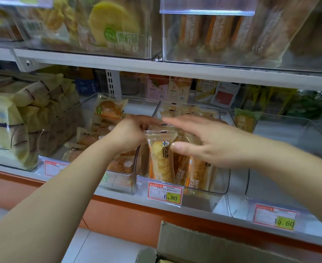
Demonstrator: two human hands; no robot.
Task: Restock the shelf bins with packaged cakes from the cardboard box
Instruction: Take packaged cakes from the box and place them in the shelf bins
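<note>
Left hand (pixel 129 131): fingers curled, pinching the top seal of a packaged waffle cake (pixel 161 162) from its left side. Pack stands upright at the front-left of the middle clear bin (pixel 223 184), just above the 6.80 price tag (pixel 164 193).

Right hand (pixel 200 143): fingers spread and straight, holding nothing, hovering over the same bin. Thumb tip sits at the pack's front and looks like contact, but motion blur makes it unclear. Hands are close together, not touching each other.

Hidden or unclear:
- Left forearm covers part of the neighbouring bin of round cakes (pixel 118 166).
- Other waffle packs (pixel 198 173) stand upright beside the held one, tops behind the right hand.
- Right fingertips smeared by blur.
- Cardboard box (pixel 203 242) at the bottom edge, cut off by the frame; can't tell the contents.
- Upper shelf bins are blurred.

Held pack: clear wrapper, ridged golden cake inside, orange strip down the left edge, small blue-and-white logo near the top, flat crimped seal.
</note>
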